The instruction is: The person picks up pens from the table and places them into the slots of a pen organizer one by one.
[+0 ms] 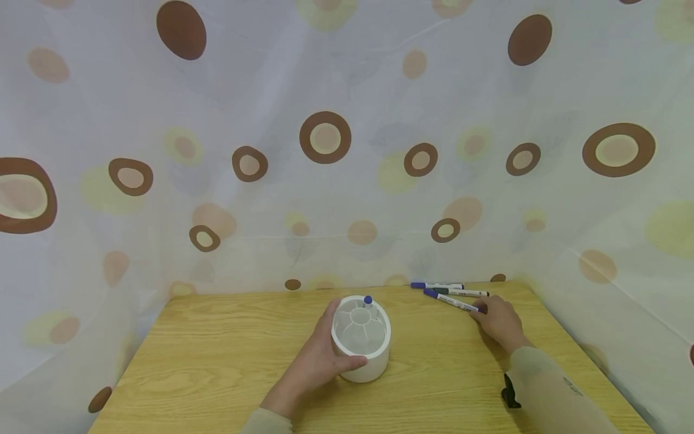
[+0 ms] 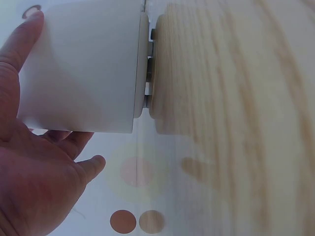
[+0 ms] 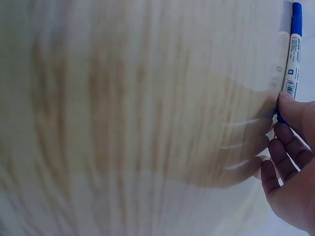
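Observation:
A round white pen holder (image 1: 362, 364) with several compartments stands on the wooden table, and one blue-topped marker (image 1: 368, 301) is upright in a compartment at its far side. My left hand (image 1: 320, 355) grips the holder from the left, thumb along its near side and fingers around the far side. In the left wrist view, the left hand (image 2: 39, 162) lies against the holder's smooth wall (image 2: 83, 69). To the right, my right hand (image 1: 501, 322) pinches the near end of a white marker with a blue cap (image 1: 455, 302). The right wrist view shows thumb and fingers at that marker's (image 3: 295, 54) blue end.
Just behind the pinched marker lie another blue-capped marker (image 1: 441, 286) and a dark-capped marker (image 1: 463, 292), near the table's back edge. A pale curtain (image 1: 368, 199) with brown and yellow spots surrounds the table (image 1: 217, 355) at the back and sides.

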`<state>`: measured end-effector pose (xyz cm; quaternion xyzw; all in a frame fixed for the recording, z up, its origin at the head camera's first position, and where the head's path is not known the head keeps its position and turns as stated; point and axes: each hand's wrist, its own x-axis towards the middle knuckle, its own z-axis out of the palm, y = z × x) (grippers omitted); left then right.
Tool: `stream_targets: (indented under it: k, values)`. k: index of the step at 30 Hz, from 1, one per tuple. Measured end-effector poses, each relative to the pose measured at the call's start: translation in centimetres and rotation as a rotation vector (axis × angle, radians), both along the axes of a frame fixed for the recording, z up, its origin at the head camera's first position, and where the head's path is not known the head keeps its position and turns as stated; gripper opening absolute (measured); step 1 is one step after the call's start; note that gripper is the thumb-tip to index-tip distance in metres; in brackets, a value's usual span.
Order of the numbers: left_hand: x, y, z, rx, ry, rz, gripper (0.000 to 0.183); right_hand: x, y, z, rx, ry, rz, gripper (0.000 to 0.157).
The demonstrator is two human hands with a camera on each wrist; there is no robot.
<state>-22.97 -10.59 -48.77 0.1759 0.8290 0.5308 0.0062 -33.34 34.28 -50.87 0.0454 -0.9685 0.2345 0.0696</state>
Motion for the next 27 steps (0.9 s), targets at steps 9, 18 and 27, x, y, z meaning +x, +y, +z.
stream_targets:
  k: [9, 18, 27]
  values:
    - [-0.2, 0.1, 0.0, 0.028, 0.008, -0.011, 0.129, 0.1, 0.1, 0.0, -0.001, -0.007, -0.015, 0.017]
    - [-0.1, 0.2, 0.0, 0.029, -0.004, -0.005, 0.13, 0.4, 0.0, 0.1, -0.055, -0.014, -0.037, 0.029]
    - [0.0, 0.1, -0.1, 0.023, -0.001, -0.002, 0.13, 0.6, -0.6, 1.3, -0.168, -0.023, -0.018, 0.041]
